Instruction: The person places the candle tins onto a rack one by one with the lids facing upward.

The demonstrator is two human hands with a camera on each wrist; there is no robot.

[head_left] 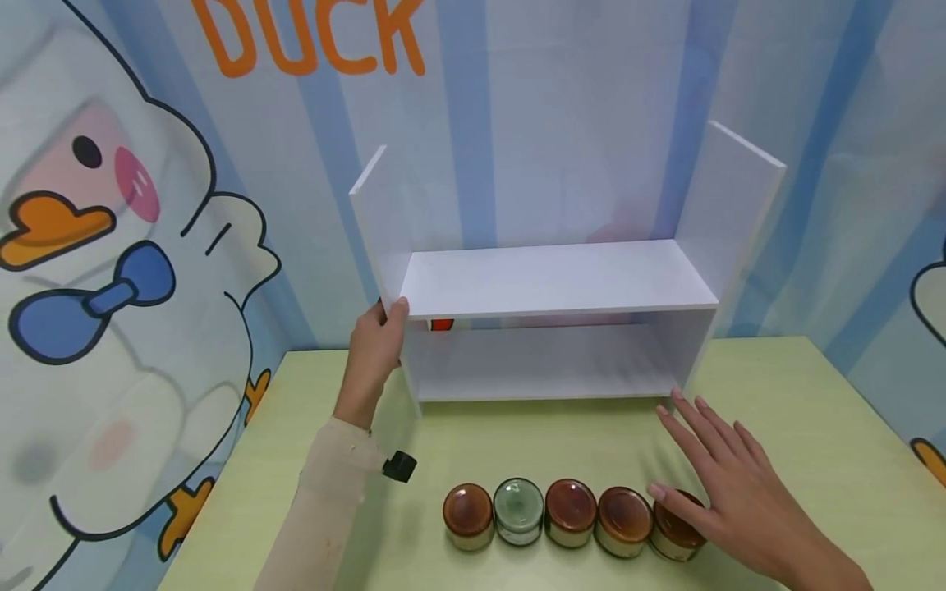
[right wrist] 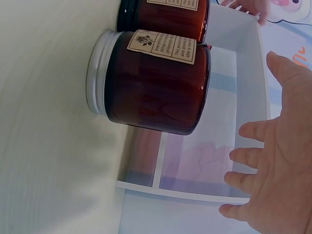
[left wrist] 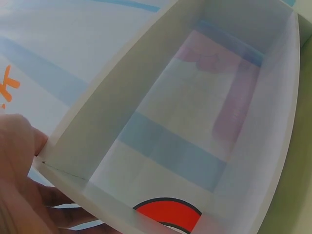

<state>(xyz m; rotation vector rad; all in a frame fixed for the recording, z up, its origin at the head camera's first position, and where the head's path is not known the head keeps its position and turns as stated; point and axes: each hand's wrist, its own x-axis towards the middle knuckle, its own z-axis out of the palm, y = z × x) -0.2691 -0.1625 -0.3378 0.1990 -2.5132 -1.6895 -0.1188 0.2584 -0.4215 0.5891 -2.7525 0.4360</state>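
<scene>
Left hand (head_left: pixel 375 351) is gripping the shelf (head_left: pixel 557 281)!
Right hand (head_left: pixel 746 501) is spreading empty fingers, partly hiding the rightmost jar (head_left: pixel 672 538).

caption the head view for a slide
Left hand grips a white two-tier shelf; right hand hovers near four amber jars and one green jar.

Top left of the head view, it's DUCK, big orange capitals (head_left: pixel 323 33) splashed across the backdrop (head_left: pixel 569 123)! Left wrist view: an orange K (left wrist: pixel 9 83) at the left edge. And right wrist view, upper middle, a brown jar (right wrist: pixel 156 92) wears a label (right wrist: pixel 163 47): "Everything" reads, "things to" too, the rest mostly blurs.
</scene>
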